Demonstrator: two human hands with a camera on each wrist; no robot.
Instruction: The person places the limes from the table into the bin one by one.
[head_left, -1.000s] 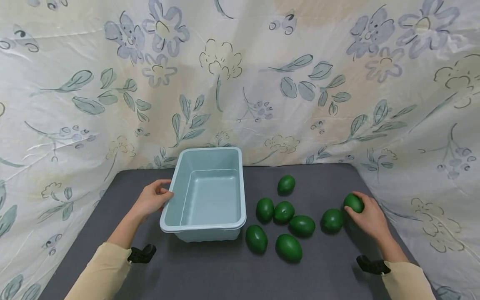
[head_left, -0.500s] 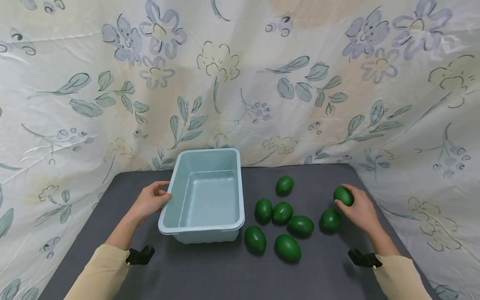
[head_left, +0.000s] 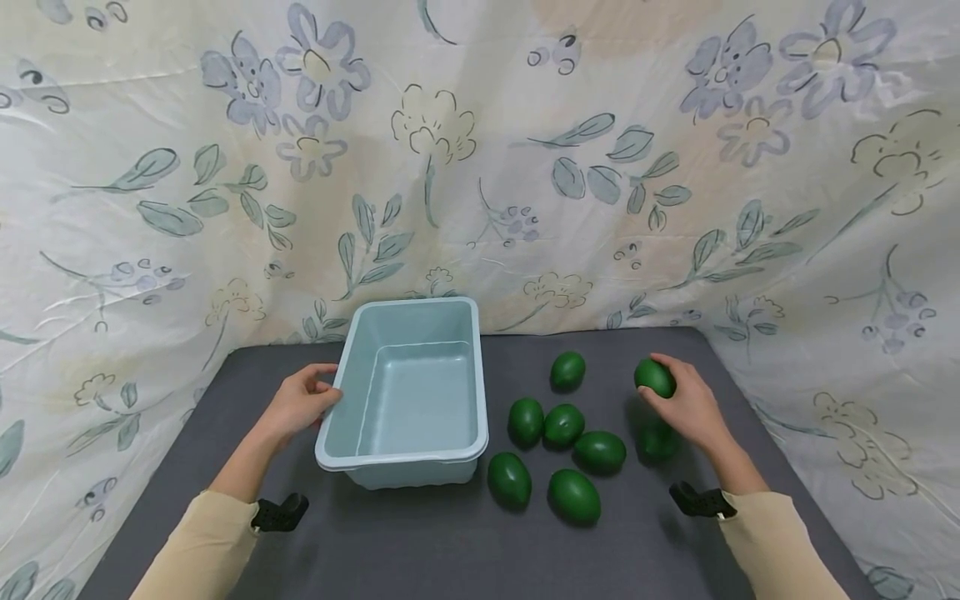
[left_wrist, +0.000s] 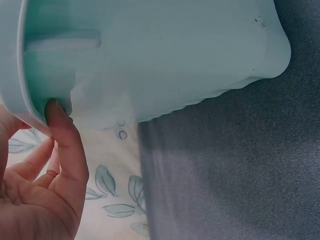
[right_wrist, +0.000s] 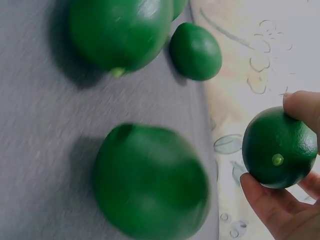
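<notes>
A pale blue plastic tub (head_left: 408, 392) stands empty on the dark grey table (head_left: 450, 550). My left hand (head_left: 300, 402) grips its left rim; in the left wrist view the thumb (left_wrist: 66, 145) presses against the tub's rim (left_wrist: 30, 100). My right hand (head_left: 686, 407) holds a green lime (head_left: 655, 377) above the table, pinched in the fingertips (right_wrist: 304, 107) in the right wrist view, where the lime (right_wrist: 279, 147) shows its stem end. Another lime (head_left: 658, 440) lies in shadow just below that hand, and it appears large and blurred (right_wrist: 150, 182) in the right wrist view.
Several more green limes lie loose right of the tub, among them one at the back (head_left: 567, 369) and two at the front (head_left: 509, 479) (head_left: 573, 495). A flowered cloth (head_left: 480, 167) walls in the table at the back and sides.
My right hand has lifted its lime off the table and carried it left and toward the back. The left hand has stayed on the tub's rim.
</notes>
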